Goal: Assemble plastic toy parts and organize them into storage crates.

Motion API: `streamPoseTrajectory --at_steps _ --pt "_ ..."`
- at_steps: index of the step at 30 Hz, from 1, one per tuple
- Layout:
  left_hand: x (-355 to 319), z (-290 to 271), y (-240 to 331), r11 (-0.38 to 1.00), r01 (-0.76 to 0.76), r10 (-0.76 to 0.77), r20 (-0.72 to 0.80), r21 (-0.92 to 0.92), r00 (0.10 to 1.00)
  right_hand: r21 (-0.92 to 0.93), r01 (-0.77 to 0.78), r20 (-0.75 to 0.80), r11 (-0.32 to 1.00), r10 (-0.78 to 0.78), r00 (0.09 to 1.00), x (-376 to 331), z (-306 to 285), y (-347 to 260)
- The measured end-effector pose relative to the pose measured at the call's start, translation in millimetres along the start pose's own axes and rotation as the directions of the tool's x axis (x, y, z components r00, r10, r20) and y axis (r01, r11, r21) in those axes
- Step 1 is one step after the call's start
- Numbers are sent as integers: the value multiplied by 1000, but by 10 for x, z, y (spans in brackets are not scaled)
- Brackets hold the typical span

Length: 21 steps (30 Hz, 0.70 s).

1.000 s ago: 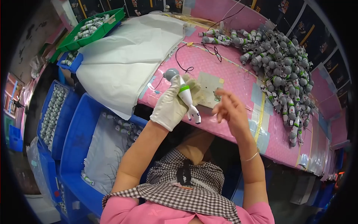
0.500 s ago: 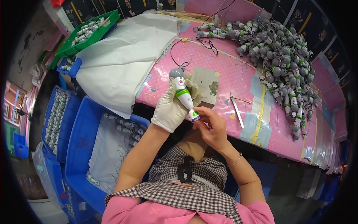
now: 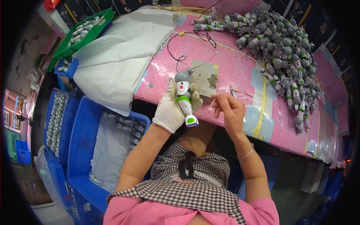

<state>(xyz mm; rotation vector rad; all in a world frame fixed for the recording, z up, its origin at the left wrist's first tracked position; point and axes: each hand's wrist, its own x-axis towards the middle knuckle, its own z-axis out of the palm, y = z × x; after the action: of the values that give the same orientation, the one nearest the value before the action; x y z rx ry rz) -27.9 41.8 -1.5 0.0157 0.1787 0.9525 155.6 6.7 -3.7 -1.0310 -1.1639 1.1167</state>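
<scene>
Our white-gloved left hand [image 3: 170, 110] grips the grey-white-green plastic toy figure [image 3: 184, 97], long axis near-vertical, helmet pointing away over the pink desk [image 3: 240, 75]. Bare right hand [image 3: 228, 112] fingers pinched; contents unclear.

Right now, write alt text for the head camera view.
A gloved left hand holds a grey, white and green toy figure upright over a pink table, the bare right hand pinched beside it. A pile of similar figures lies at the table's far right.
</scene>
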Motion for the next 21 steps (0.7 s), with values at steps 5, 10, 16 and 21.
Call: streamPoseTrajectory --at_steps 5,10,16,21 --pt "-5 -64 -43 999 29 -29 -26 25 999 142 -44 -7 989 45 999 134 -135 -4" --pt "-32 -70 -97 993 114 -114 -8 -1 993 348 -176 -8 921 190 982 210 -133 -89" --pt "-60 -31 -170 983 179 -180 1 -36 984 468 -178 -109 866 256 961 311 -232 -106" --pt "-108 -6 -109 994 84 -89 72 69 993 122 -92 -208 988 116 971 319 -660 -109"
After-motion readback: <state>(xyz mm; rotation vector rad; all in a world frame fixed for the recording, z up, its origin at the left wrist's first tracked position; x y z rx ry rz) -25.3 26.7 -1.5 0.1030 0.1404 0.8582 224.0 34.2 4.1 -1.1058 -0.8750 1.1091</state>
